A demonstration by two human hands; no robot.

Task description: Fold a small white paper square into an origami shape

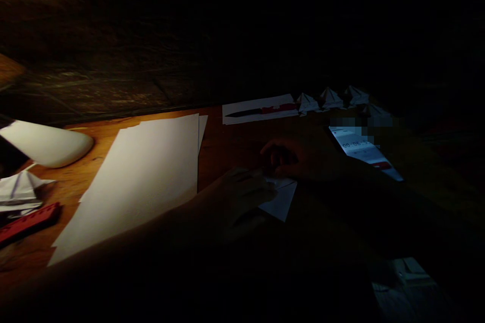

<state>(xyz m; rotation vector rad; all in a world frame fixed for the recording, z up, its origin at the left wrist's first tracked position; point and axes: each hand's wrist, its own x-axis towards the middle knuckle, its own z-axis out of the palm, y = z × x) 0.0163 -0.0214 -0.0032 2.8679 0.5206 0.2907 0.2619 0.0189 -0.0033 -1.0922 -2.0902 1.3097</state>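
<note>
You have a small, white, folded piece of paper (282, 207) in front of you on the brown wooden tabletop (223, 154), partly covered by your hands. Your left hand (246, 189) lies over its left side, fingers stretched out across it; in this dark you cannot tell whether they grip it. Your right hand (299, 159) is at its upper edge with the fingers curled; whether they pinch the paper, you cannot tell either.

To your left lies a loose stack of large, flat white sheets (151, 176), their edges out of line. Beyond your hands, a narrow white paper (261, 101) bears a knife with a dark pointed blade and red handle (278, 108). Peaked, folded white paper shapes (329, 98) stand beside the handle's end, in a row. Right of your right hand is a lit phone (364, 149) with digits on its screen. At the far left, a smooth white rounded object (53, 141) sits behind another folded white paper shape (20, 189) and a red, notched bar (32, 222).
</note>
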